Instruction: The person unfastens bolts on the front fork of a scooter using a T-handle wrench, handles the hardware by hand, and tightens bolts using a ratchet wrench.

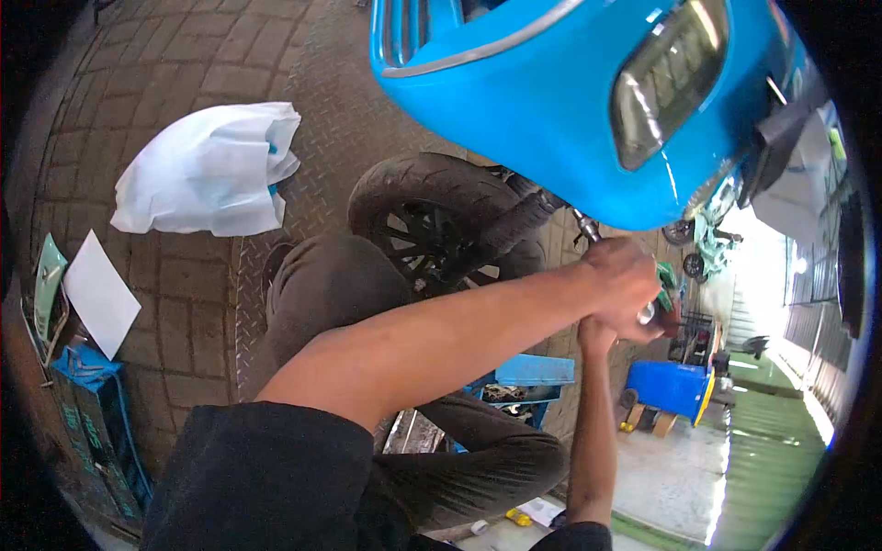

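Reaching over my left knee, my left hand is closed around a chrome socket wrench. The tool's shaft points at the underside of a blue scooter front panel, beside the front fork. Just below, my right hand is closed at the tool's other end, where a round metal tip shows between the hands. Most of its fingers are hidden or blurred. The front wheel with its black tyre lies left of my hands. Where the tool meets the scooter is hard to make out.
A white plastic bag lies on the paving. A blue toolbox sits by my legs, and a dark green case stands at the lower left. Farther off are a blue bin and other vehicles.
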Demonstrator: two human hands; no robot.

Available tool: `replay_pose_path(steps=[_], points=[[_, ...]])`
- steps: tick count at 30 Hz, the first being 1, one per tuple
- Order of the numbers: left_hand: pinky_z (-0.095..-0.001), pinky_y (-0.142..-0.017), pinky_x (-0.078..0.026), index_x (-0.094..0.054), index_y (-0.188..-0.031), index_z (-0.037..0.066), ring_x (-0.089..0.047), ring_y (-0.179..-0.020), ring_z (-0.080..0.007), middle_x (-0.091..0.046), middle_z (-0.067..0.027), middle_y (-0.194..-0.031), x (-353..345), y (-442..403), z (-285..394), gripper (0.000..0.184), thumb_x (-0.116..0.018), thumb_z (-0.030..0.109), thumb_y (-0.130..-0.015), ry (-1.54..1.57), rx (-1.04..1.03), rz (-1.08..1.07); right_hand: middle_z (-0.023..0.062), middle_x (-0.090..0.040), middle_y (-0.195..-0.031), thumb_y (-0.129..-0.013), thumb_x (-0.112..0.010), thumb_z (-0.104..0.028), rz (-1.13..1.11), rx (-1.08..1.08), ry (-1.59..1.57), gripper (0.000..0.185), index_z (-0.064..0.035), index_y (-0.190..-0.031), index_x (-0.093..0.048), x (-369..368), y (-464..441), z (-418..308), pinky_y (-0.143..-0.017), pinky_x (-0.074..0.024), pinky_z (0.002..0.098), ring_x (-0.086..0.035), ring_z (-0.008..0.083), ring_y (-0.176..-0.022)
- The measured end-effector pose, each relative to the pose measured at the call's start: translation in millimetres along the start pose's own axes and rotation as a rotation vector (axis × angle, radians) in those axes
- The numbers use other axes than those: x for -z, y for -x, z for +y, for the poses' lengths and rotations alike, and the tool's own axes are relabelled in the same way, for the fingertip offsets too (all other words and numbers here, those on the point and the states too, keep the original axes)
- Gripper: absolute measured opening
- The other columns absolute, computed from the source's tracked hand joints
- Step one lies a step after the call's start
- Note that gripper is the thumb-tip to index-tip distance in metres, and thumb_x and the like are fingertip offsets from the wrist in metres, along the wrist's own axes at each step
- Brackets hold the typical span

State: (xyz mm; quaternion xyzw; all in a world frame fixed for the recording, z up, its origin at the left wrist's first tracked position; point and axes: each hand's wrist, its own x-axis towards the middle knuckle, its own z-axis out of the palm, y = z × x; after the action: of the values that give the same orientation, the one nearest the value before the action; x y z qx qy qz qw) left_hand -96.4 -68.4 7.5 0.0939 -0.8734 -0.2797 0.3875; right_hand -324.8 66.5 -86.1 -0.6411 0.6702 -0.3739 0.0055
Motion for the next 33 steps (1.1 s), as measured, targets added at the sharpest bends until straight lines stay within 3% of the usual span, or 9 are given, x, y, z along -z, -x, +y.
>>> replay_pose_path(steps=[6, 7, 10, 16, 20, 25, 27, 30, 33], points=[[-0.0494, -0.06, -0.06, -0.074, -0.069, 0.002, -0.074, -0.068, -0.037, -0.07, -0.0182, -0.068, 7.1, 6.9, 0.8, 0.07, -0.065, 0.07, -0.081, 0.049, 0.009, -0.018, 0.0115, -0.069, -0.099, -0.1, -0.07, -0.019, -0.004, -0.348, 0.027, 0.031, 0.0008, -0.122, -0.061, -25.5, 82.0, -40.3, -0.076, -0.0567, 0.0367, -0.069, 0.0226, -0.086], [-0.0493, -0.059, -0.06, -0.075, -0.069, 0.001, -0.074, -0.068, -0.0366, -0.071, -0.0178, -0.068, 9.7, 6.2, 0.6, 0.072, -0.063, 0.071, -0.083, 0.069, 0.049, -0.021, 0.0106, -0.067, -0.092, -0.102, -0.065, -0.015, -0.006, -0.864, -0.314, 0.022, 0.0009, -0.114, -0.058, -40.4, 88.6, -130.0, -0.06, -0.0517, 0.0369, -0.064, 0.0202, -0.071], [-0.05, -0.056, -0.059, -0.075, -0.071, 0.002, -0.074, -0.068, -0.0359, -0.071, -0.0178, -0.069, 1.0, 2.7, -0.3, 0.074, -0.058, 0.071, -0.087, 0.054, 0.08, -0.076, -0.0018, -0.038, -0.062, -0.099, -0.063, -0.017, 0.074, -1.241, -0.652, 0.011, -0.0085, -0.095, -0.057, -43.2, 80.1, -260.0, -0.05, -0.0406, 0.0367, -0.041, 0.0167, -0.048], [-0.0498, -0.057, -0.059, -0.077, -0.075, 0.003, -0.075, -0.07, -0.0356, -0.073, -0.0184, -0.075, -4.0, -7.4, -1.8, 0.068, -0.059, 0.067, -0.088, 0.044, 0.098, -0.032, 0.0087, -0.055, -0.066, -0.099, -0.068, -0.012, -0.309, -1.023, -0.328, 0.017, -0.0031, -0.091, -0.055, -4.9, 65.1, -171.8, -0.058, -0.0498, 0.039, -0.058, 0.0232, -0.058], [-0.0488, -0.063, -0.06, -0.078, -0.077, 0.003, -0.075, -0.073, -0.0361, -0.074, -0.0191, -0.078, -4.2, -6.1, -1.3, 0.063, -0.066, 0.065, -0.08, 0.034, 0.069, -0.001, 0.0172, -0.073, -0.116, -0.102, -0.067, -0.023, -0.401, -0.041, 0.366, 0.04, 0.002, -0.132, -0.061, 37.5, 10.3, -8.6, -0.094, -0.0538, 0.0449, -0.069, 0.0332, -0.105], [-0.0482, -0.067, -0.061, -0.079, -0.077, 0.004, -0.075, -0.075, -0.0364, -0.074, -0.0189, -0.079, -7.7, -3.7, -2.1, 0.057, -0.07, 0.061, -0.074, -0.025, 0.062, -0.006, 0.0187, -0.048, -0.156, -0.103, -0.063, -0.035, -0.481, 0.115, 0.835, 0.052, -0.0035, -0.144, -0.057, 60.8, -1.3, 116.7, -0.118, -0.0371, 0.0457, -0.047, 0.028, -0.142], [-0.0486, -0.067, -0.061, -0.079, -0.077, 0.004, -0.075, -0.073, -0.0366, -0.074, -0.0188, -0.079, -9.6, -5.6, -5.0, 0.06, -0.069, 0.064, -0.076, 0.074, 0.009, -0.022, 0.0204, -0.05, -0.154, -0.097, -0.071, -0.03, -0.343, -0.338, 0.187, 0.06, -0.0017, -0.146, -0.051, 21.8, 43.8, 61.9, -0.116, -0.0386, 0.046, -0.048, 0.0306, -0.141], [-0.0489, -0.064, -0.061, -0.078, -0.075, 0.003, -0.074, -0.069, -0.0363, -0.074, -0.0189, -0.078, -6.9, 1.2, -0.9, 0.065, -0.067, 0.067, -0.079, 0.071, 0.036, -0.024, 0.0199, -0.067, -0.13, -0.095, -0.075, -0.026, -0.112, -0.608, 0.167, 0.059, 0.0011, -0.142, -0.053, -38.4, 77.2, -124.7, -0.099, -0.0514, 0.0443, -0.065, 0.0327, -0.116], [-0.0485, -0.063, -0.06, -0.077, -0.074, 0.003, -0.074, -0.069, -0.0357, -0.073, -0.0186, -0.077, 1.6, 4.9, 1.0, 0.068, -0.064, 0.069, -0.083, 0.069, 0.062, -0.083, 0.0129, -0.069, -0.096, -0.099, -0.071, -0.02, -0.063, -0.96, -0.406, 0.038, 0.0076, -0.121, -0.057, -38.8, 96.5, -206.2, -0.077, -0.0526, 0.0379, -0.066, 0.0258, -0.084]])
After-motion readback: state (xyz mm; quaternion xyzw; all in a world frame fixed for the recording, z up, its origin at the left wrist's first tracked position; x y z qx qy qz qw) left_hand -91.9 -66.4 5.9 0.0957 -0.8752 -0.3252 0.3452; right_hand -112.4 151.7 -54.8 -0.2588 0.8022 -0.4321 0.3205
